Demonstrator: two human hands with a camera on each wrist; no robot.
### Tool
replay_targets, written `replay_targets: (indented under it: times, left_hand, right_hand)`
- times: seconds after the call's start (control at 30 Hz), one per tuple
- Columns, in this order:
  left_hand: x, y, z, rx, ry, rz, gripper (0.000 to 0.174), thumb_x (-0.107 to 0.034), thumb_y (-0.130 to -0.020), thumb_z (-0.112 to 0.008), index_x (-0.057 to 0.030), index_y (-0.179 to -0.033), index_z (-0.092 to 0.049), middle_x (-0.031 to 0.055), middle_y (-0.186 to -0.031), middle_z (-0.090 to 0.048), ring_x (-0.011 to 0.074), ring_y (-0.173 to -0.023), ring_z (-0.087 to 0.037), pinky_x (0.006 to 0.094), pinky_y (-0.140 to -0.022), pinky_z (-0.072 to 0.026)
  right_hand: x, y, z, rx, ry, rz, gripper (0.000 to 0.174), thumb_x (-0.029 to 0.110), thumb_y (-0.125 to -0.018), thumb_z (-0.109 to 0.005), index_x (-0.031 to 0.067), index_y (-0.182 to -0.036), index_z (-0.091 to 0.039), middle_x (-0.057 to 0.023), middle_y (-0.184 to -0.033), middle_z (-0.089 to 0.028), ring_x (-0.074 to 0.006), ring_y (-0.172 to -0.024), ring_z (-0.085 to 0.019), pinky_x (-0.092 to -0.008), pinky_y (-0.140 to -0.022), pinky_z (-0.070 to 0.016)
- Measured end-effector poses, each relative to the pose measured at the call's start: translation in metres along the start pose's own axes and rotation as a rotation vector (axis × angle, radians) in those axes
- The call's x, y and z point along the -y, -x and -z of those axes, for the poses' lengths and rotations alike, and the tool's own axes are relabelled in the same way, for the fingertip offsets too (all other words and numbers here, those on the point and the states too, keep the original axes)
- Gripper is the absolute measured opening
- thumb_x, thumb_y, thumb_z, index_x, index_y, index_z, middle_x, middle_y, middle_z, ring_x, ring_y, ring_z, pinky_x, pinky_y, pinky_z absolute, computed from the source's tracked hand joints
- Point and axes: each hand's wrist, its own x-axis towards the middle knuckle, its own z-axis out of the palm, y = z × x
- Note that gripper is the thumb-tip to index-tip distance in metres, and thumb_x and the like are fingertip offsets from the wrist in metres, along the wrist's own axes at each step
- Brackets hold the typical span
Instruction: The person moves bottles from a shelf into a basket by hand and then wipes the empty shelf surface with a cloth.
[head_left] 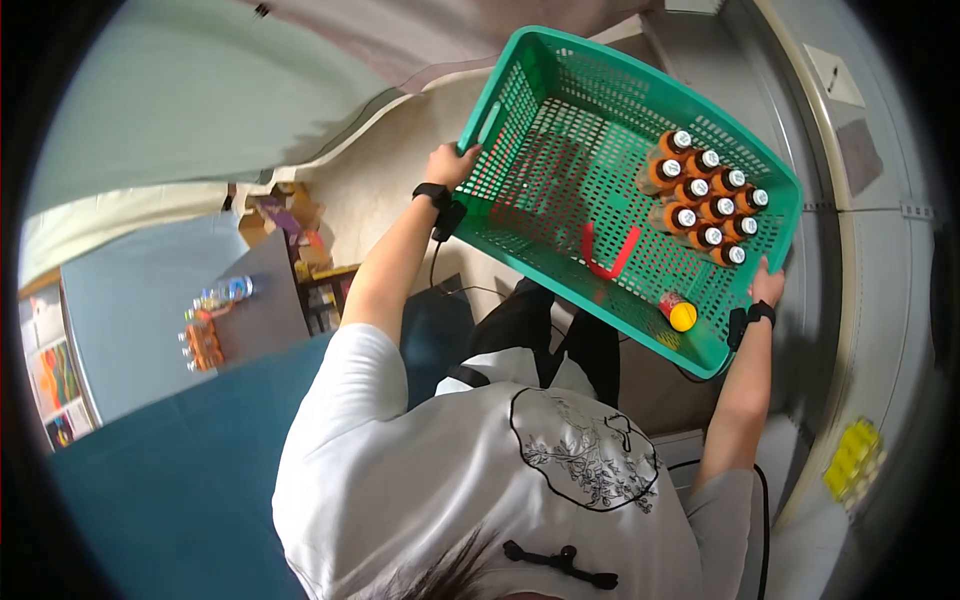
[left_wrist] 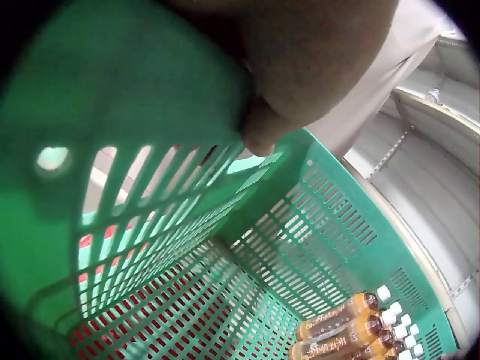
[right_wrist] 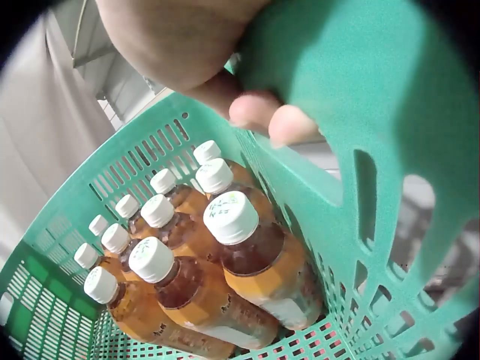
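Note:
A green perforated basket (head_left: 560, 190) is held up between both hands. My left hand (head_left: 451, 167) grips its left end at the rim; in the left wrist view the hand (left_wrist: 307, 60) curls over the edge. The right end is gripped by my right hand (head_left: 767, 287), whose fingertips (right_wrist: 292, 126) show over the rim in the right wrist view. Several orange-brown bottles (right_wrist: 262, 259) with white caps stand grouped at the basket's right side. A small container with a yellow lid (head_left: 683, 317) and a red strap-like piece (head_left: 608, 270) are nearer the front wall.
Several bottles (head_left: 203, 340) stand on a grey surface (head_left: 262, 300) at the left. Below it are shelves with boxes (head_left: 318, 250). Grey metal shelving (head_left: 870, 300) runs along the right, with yellow items (head_left: 852, 462) at its lower part. A curtain (head_left: 200, 90) hangs at the upper left.

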Motion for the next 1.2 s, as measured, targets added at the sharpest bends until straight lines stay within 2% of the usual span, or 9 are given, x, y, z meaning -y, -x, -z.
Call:
replay_targets:
  times: [0.07, 0.33, 0.43, 0.6, 0.67, 0.73, 0.87, 0.93, 1.2]
  left_hand:
    - [0.001, -0.001, -0.002, 0.003, 0.017, 0.037, 0.046, -0.046, -0.074, -0.059, -0.0026, -0.088, -0.065, 0.0211, -0.079, -0.063, 0.0365, -0.08, -0.06, 0.0422, -0.074, -0.0463]
    - [0.01, 0.02, 0.003, -0.08, -0.015, 0.073, 0.047, -0.046, -0.075, -0.059, 0.0001, -0.086, -0.063, 0.0229, -0.077, -0.062, 0.0375, -0.078, -0.06, 0.0427, -0.069, -0.0459]
    - [0.005, 0.047, 0.008, -0.144, 0.039, -0.001, 0.046, -0.044, -0.075, -0.059, 0.0009, -0.085, -0.063, 0.023, -0.075, -0.061, 0.0357, -0.074, -0.061, 0.0416, -0.066, -0.0461]
    - [0.037, 0.057, -0.001, -0.166, 0.064, -0.011, 0.048, -0.047, -0.076, -0.058, 0.0009, -0.081, -0.063, 0.0223, -0.072, -0.061, 0.0359, -0.074, -0.06, 0.042, -0.067, -0.0456]
    - [0.048, 0.063, -0.008, -0.188, 0.076, -0.031, 0.048, -0.047, -0.076, -0.057, 0.0004, -0.081, -0.063, 0.0223, -0.072, -0.061, 0.0361, -0.074, -0.06, 0.0422, -0.067, -0.0456]
    - [0.05, 0.069, -0.014, -0.274, 0.118, -0.085, 0.048, -0.048, -0.076, -0.057, -0.0004, -0.082, -0.063, 0.022, -0.071, -0.061, 0.0362, -0.074, -0.06, 0.0422, -0.067, -0.0456]
    - [0.056, 0.088, -0.018, -0.229, 0.168, 0.038, 0.047, -0.047, -0.076, -0.057, -0.0011, -0.084, -0.064, 0.0216, -0.071, -0.061, 0.0344, -0.072, -0.061, 0.0419, -0.065, -0.0461]
    - [0.08, 0.085, -0.032, -0.321, 0.175, -0.046, 0.048, -0.047, -0.076, -0.057, -0.0006, -0.083, -0.064, 0.0216, -0.069, -0.061, 0.0341, -0.069, -0.061, 0.0417, -0.062, -0.0464]
    - [0.098, 0.117, -0.033, -0.353, 0.183, -0.055, 0.047, -0.044, -0.076, -0.06, 0.0026, -0.076, -0.063, 0.0214, -0.064, -0.06, 0.0341, -0.065, -0.061, 0.0418, -0.06, -0.0454]
  right_hand:
    - [0.005, 0.003, 0.004, 0.012, 0.016, -0.077, 0.039, 0.03, -0.082, -0.057, -0.0073, -0.093, -0.053, -0.0182, -0.069, -0.061, -0.0262, -0.05, -0.059, -0.033, -0.043, -0.0472]
    - [0.013, 0.02, 0.021, 0.03, 0.017, -0.025, 0.038, 0.032, -0.082, -0.057, -0.0024, -0.097, -0.053, -0.0206, -0.083, -0.061, -0.0287, -0.062, -0.062, -0.0366, -0.047, -0.0502]
    - [0.004, 0.017, 0.025, 0.02, -0.064, -0.043, 0.038, 0.032, -0.081, -0.057, -0.0026, -0.098, -0.054, -0.0227, -0.088, -0.06, -0.0331, -0.073, -0.062, -0.0408, -0.059, -0.0503]
    - [-0.007, 0.027, 0.021, -0.069, 0.005, 0.091, 0.039, 0.031, -0.08, -0.058, -0.0027, -0.099, -0.055, -0.0252, -0.096, -0.059, -0.0411, -0.093, -0.054, -0.0461, -0.082, -0.0421]
    - [-0.017, 0.028, 0.016, -0.081, 0.018, 0.11, 0.04, 0.033, -0.08, -0.057, -0.0019, -0.099, -0.055, -0.0257, -0.096, -0.058, -0.0411, -0.093, -0.054, -0.0463, -0.079, -0.0429]
    - [-0.026, 0.018, 0.008, -0.237, 0.067, 0.274, 0.033, 0.031, -0.081, -0.059, -0.0015, -0.088, -0.055, -0.0172, -0.067, -0.06, -0.0253, -0.047, -0.058, -0.0363, -0.042, -0.0453]
    - [-0.003, 0.043, 0.027, -0.196, -0.013, 0.254, 0.034, 0.031, -0.08, -0.06, -0.0014, -0.087, -0.056, -0.0209, -0.074, -0.061, -0.0351, -0.066, -0.061, -0.0426, -0.06, -0.0471]
    - [0.008, 0.055, 0.038, -0.162, 0.028, 0.263, 0.034, 0.031, -0.08, -0.057, -0.0015, -0.089, -0.056, -0.0267, -0.088, -0.059, -0.0431, -0.089, -0.054, -0.0477, -0.076, -0.0432]
    - [0.029, 0.081, 0.06, -0.117, -0.011, 0.254, 0.031, 0.029, -0.08, -0.057, -0.0002, -0.09, -0.057, -0.0253, -0.087, -0.059, -0.0406, -0.087, -0.056, -0.0469, -0.074, -0.0443]
